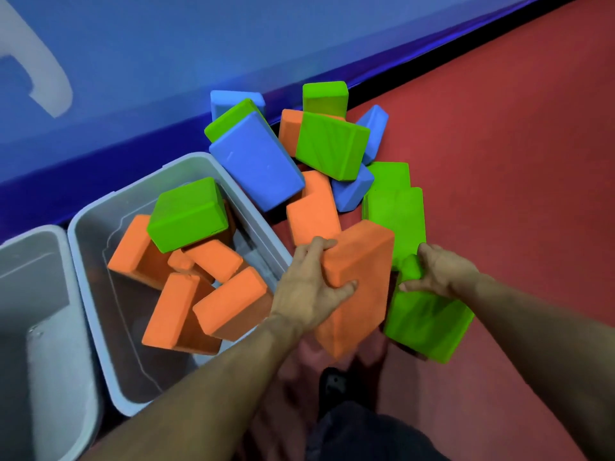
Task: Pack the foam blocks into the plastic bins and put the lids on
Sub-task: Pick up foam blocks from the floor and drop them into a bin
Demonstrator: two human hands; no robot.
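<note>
My left hand (311,287) grips a large orange foam block (361,287) raised above the red floor, just right of a clear plastic bin (100,294). That bin holds several orange blocks (233,307) and one green block (188,214) lying loosely. My right hand (436,271) grips a green foam block (427,324) beside the orange one. A pile of blue (258,168), green (332,144) and orange (312,207) blocks lies on the floor beyond my hands. No lid is in view.
A second clear bin (36,327) stands at the far left, touching the first; nothing shows inside it. A blue padded wall (166,54) runs behind the bins and the pile. Red floor (515,161) stretches to the right. My dark shoe (332,384) is below the blocks.
</note>
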